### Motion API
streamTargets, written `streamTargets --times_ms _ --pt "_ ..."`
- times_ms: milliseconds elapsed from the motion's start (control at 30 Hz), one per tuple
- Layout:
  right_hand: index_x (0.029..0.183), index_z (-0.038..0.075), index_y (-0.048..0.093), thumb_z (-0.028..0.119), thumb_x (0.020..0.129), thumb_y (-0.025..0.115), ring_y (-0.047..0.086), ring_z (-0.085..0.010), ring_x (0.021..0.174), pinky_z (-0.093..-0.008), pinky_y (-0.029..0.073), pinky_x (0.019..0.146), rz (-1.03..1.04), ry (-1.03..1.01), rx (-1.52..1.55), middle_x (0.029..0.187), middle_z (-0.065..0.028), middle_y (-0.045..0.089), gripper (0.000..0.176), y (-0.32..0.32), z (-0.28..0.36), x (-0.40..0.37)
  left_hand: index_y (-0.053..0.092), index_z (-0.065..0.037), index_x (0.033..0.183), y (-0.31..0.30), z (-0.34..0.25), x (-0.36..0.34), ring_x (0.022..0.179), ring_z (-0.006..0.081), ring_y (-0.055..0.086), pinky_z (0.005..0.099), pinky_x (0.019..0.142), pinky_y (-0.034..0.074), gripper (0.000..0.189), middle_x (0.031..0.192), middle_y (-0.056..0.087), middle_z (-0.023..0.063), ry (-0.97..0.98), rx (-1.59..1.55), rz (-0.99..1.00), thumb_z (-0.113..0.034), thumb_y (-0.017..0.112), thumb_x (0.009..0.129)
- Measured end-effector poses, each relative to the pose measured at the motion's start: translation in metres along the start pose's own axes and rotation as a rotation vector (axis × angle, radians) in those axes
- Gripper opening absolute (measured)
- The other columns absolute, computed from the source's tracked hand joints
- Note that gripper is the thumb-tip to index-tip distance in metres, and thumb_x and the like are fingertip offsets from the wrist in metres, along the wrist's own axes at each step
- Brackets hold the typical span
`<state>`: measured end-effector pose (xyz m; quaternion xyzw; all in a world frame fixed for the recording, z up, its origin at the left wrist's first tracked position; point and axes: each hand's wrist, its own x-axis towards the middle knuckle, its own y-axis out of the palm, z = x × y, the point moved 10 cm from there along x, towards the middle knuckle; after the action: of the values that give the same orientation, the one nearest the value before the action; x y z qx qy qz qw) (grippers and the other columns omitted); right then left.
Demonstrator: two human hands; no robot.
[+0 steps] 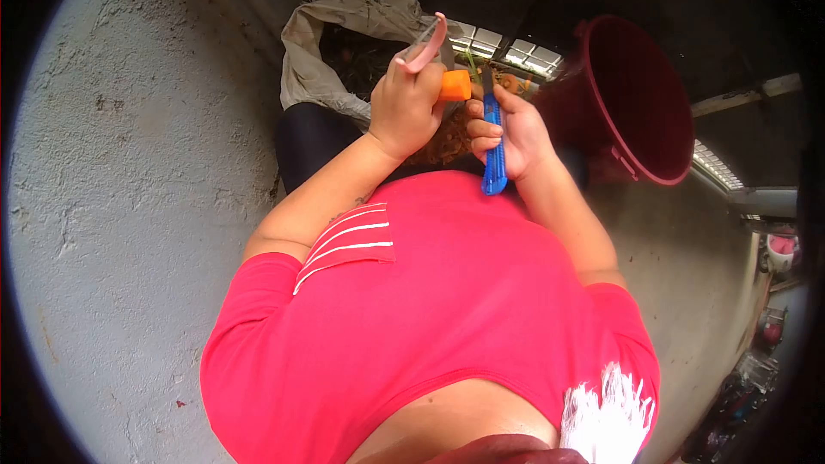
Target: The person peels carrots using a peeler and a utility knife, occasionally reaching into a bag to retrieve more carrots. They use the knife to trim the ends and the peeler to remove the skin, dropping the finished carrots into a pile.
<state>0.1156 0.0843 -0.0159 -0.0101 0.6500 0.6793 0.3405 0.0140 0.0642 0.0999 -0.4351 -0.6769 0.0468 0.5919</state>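
My left hand (406,110) is closed around an object with a blocky orange end (456,85) that sticks out to the right of the fist. Above the same fist stands a curved pink piece (427,50) with a thin clear or shiny strip beside it; whether it joins the orange part is hidden by my fingers. In my right hand (516,133) is a blue utility knife (493,144), fingers wrapped round its body. Its dark blade (487,80) points away from me, a short gap from the orange end.
Beyond my left hand stands an open whitish woven sack (302,69) with plant scraps inside. A large dark red bucket (595,86) tilts at the right. Brownish scraps (443,139) lie below my hands. A rough grey wall (129,206) rises close on the left.
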Motion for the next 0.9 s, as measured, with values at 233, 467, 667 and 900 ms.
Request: streamTargets --times_ms 233,467,667,900 --pt "0.133 0.002 0.047 0.035 0.09 0.066 0.051 -0.0107 0.061 -0.0255 0.043 0.055 -0.051 -1.003 -1.548 0.085 -0.0065 0.062 0.058 0.074 0.033 -0.05 0.06 -0.005 0.096 -0.006 -0.01 -0.008 0.107 0.0352 0.058 0.0422 0.084 0.053 0.029 0.116 0.059 0.0155 0.127 0.145 -0.081 -0.01 0.068 0.068" --pt "0.097 0.005 0.066 0.018 0.079 0.068 0.06 -0.0173 0.059 -0.0318 0.05 0.06 -0.633 -1.197 -1.849 0.071 -0.0141 0.064 0.022 0.087 0.094 -0.106 0.053 0.001 0.113 0.022 0.0 -0.019 0.112 0.0386 0.051 0.0485 0.096 0.044 0.053 0.129 0.05 0.0207 -0.118 -0.039 0.166 -0.022 0.076 0.071" --pt "0.114 0.002 0.062 0.023 0.085 0.07 0.066 -0.0414 0.09 -0.0442 0.053 0.075 -1.189 -1.675 -2.053 0.095 -0.025 0.067 0.037 0.089 0.149 -0.185 0.046 -0.008 0.136 0.095 0.043 -0.083 0.128 0.0275 0.04 0.0458 0.104 0.033 0.06 0.142 0.04 0.0153 -0.874 -0.871 0.613 -0.037 0.066 0.087" --pt "0.144 -0.005 0.033 0.007 0.093 0.054 0.067 -0.0383 0.094 -0.0387 0.053 0.08 -0.387 -0.937 -1.931 0.107 -0.0284 0.065 0.056 0.028 0.075 -0.033 0.026 -0.016 0.153 0.12 0.007 -0.058 0.143 0.0189 0.021 0.0447 0.115 0.016 0.062 0.156 0.027 0.0007 -1.121 -1.951 0.542 -0.032 0.045 0.097"
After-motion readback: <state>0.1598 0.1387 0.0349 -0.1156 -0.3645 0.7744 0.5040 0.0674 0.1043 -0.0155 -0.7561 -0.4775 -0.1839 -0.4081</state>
